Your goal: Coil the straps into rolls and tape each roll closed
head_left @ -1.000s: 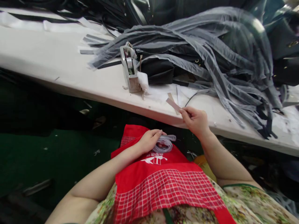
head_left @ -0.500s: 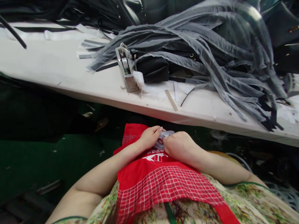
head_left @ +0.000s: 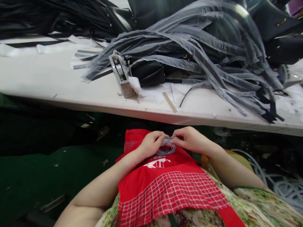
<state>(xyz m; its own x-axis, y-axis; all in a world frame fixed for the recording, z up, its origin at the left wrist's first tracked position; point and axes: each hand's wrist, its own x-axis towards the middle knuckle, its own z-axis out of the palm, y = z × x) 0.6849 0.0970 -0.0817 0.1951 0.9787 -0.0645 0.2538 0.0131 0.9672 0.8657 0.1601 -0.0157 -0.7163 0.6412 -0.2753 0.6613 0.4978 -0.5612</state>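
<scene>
A small coil of pale grey cord or tubing (head_left: 167,150) rests over the lap, on the red apron (head_left: 139,170). My left hand (head_left: 152,142) is closed around the coil's left and upper side. From the right, my right hand (head_left: 188,138) pinches the upper part of the coil between thumb and fingers. The fingertips of both hands nearly meet there. Whether the coil is cord, tubing or flat strip is too small to tell.
Ahead runs a white table (head_left: 94,101). On it stand a metal tape dispenser (head_left: 121,75), a heap of black straps in clear film (head_left: 189,41) and a black pouch (head_left: 151,74). A beige strip (head_left: 169,102) lies near the edge. Pale tubing (head_left: 288,189) is coiled at lower right.
My right hand has turned from a fist against the coil to a pinch at its top. The coil shows more openly. The view has shifted slightly.
</scene>
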